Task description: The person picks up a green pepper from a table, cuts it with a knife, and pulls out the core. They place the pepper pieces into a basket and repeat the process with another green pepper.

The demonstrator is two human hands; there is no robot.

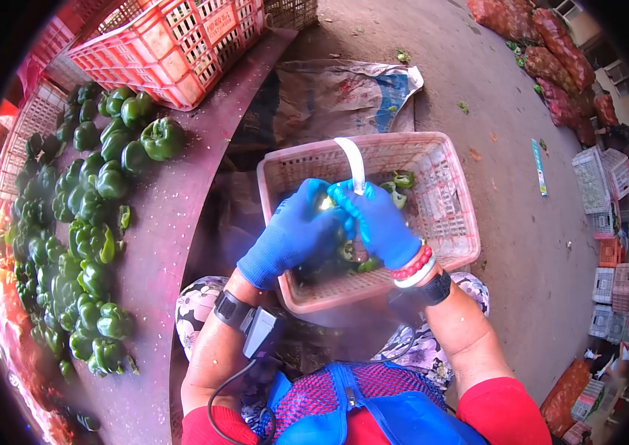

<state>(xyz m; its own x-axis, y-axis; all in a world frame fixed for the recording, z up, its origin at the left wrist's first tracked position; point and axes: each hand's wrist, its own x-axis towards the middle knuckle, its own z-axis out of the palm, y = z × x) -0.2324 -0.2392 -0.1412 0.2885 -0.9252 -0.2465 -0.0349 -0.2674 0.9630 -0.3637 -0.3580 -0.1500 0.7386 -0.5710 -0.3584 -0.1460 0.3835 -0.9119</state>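
Over a pink plastic crate, my two blue-gloved hands meet close together. My right hand is closed on a knife, whose curved pale blade points up and away from me; its handle is hidden. The fingers of my left hand wrap round a green pepper, of which only a small pale-green bit shows between the gloves. Cut green pepper pieces lie inside the crate, partly covered by my hands.
Many whole green peppers are heaped on the reddish table at left. A red crate stands on its far end. A torn sack lies beyond my crate. Filled red sacks and stacked crates line the right.
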